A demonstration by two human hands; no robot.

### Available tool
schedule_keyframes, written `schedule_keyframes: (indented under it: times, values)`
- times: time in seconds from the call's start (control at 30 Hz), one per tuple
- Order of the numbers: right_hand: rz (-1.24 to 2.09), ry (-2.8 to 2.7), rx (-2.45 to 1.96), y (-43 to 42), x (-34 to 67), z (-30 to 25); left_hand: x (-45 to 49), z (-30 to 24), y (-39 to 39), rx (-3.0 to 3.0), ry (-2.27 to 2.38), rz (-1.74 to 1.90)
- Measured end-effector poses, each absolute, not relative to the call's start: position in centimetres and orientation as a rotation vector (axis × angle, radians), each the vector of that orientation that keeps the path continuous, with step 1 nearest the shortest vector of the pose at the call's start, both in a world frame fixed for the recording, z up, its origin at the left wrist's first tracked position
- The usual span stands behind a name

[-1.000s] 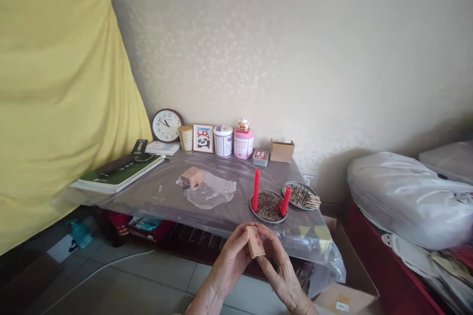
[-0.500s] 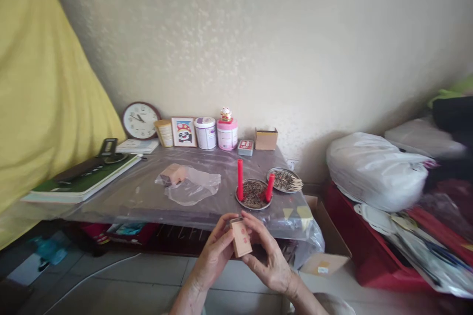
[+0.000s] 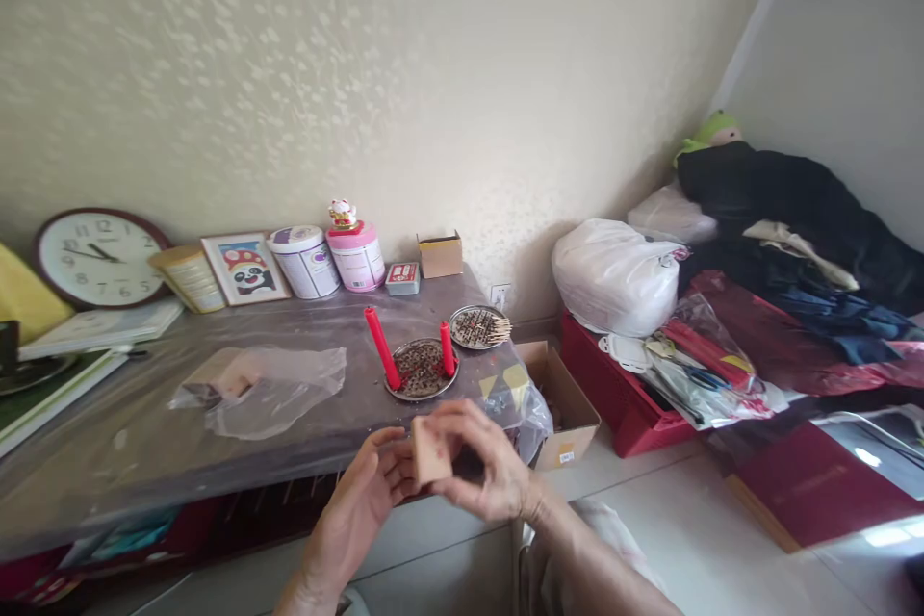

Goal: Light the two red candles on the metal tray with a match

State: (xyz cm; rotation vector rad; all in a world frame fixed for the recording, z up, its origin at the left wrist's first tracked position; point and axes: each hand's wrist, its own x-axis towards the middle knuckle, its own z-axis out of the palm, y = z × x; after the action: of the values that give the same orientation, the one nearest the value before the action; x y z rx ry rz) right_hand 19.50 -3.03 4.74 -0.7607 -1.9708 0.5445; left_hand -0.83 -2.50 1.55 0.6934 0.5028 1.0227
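Note:
A small tan box with a red print (image 3: 431, 448) is held in front of me by both hands, just before the table's front edge. My left hand (image 3: 357, 505) cups it from the left with curled fingers. My right hand (image 3: 482, 467) pinches it from the right, fingers closed round it. Behind the hands, two red candles (image 3: 381, 360) stand on a round metal dish (image 3: 422, 372) on the plastic-covered table (image 3: 144, 443). A second dish of sticks (image 3: 477, 327) lies just beyond.
Along the wall stand a clock (image 3: 93, 255), a framed picture (image 3: 245, 268), tins (image 3: 355, 255) and a small cardboard box (image 3: 440, 254). A clear bag (image 3: 270, 390) lies on the table. An open carton (image 3: 563, 404), a red crate (image 3: 621, 395) and piled bags and clothes fill the right.
The view has swung to the right, so the table has slid left and the piled clothes have come into view. Both hands keep hold of the small box, now turned and blurred.

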Motion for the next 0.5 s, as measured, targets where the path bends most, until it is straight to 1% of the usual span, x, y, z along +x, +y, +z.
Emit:
schedule_keyframes:
  times: [0.13, 0.23, 0.37, 0.5]
  values:
    - [0.258, -1.531, -1.083, -1.1, 26.0, 4.9, -1.0, 1.3, -2.1, 0.687, 0.552, 1.03]
    - [0.118, -1.27, -1.466, 1.4, 31.3, 2.9, -0.9, 1.2, -2.1, 0.683, 0.598, 1.019]
    - [0.083, -1.172, -1.617, 3.6, 35.7, -0.3, -0.7, 1.1, -2.1, 0.692, 0.63, 0.994]
    - [-0.012, -1.07, -1.636, 3.7, 36.7, -1.0, -0.9, 1.1, -2.1, 0.695, 0.645, 0.968]
